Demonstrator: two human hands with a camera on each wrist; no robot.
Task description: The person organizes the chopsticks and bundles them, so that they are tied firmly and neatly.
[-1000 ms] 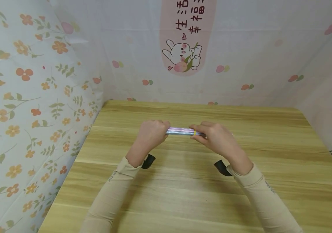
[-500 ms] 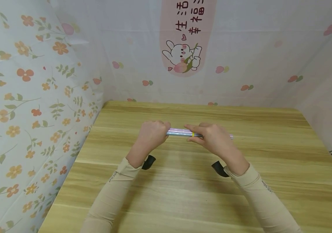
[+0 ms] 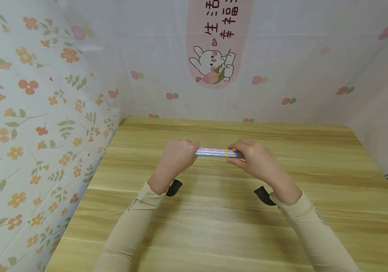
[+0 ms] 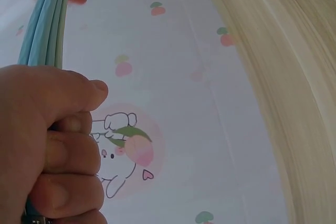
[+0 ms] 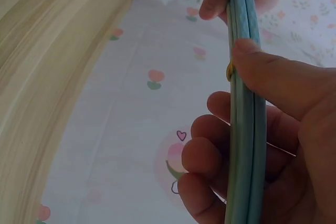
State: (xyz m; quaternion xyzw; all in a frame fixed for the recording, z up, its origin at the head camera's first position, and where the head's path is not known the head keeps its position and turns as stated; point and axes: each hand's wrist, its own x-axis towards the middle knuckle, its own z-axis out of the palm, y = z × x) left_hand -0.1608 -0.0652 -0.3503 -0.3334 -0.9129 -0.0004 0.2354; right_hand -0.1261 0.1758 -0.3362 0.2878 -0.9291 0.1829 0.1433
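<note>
A bundle of slim pastel pencils (image 3: 211,152), blue, pink and lilac, is held level over the wooden table in the head view. Wrapped round it is a yellow rubber band (image 3: 227,153). My left hand (image 3: 179,156) grips one end, its fingers curled tightly round the pencils (image 4: 44,30) in the left wrist view, hiding most of that end. On the other side of the bundle, my right hand (image 3: 256,158) holds it with the thumb (image 5: 273,80) along one side and curled fingers behind. The thumb tip lies right at the band.
The wooden table (image 3: 214,226) spreads beneath both arms. Behind it hangs a white cloth (image 3: 299,68) with a cartoon rabbit print, and a flowered cloth (image 3: 34,132) is at the left. Black curved pieces (image 3: 264,195) stick out below the wrists.
My right hand slid a little left along the bundle, then moved back right, so the rubber band shows fully at its fingertips. My left hand keeps its grip in nearly the same place.
</note>
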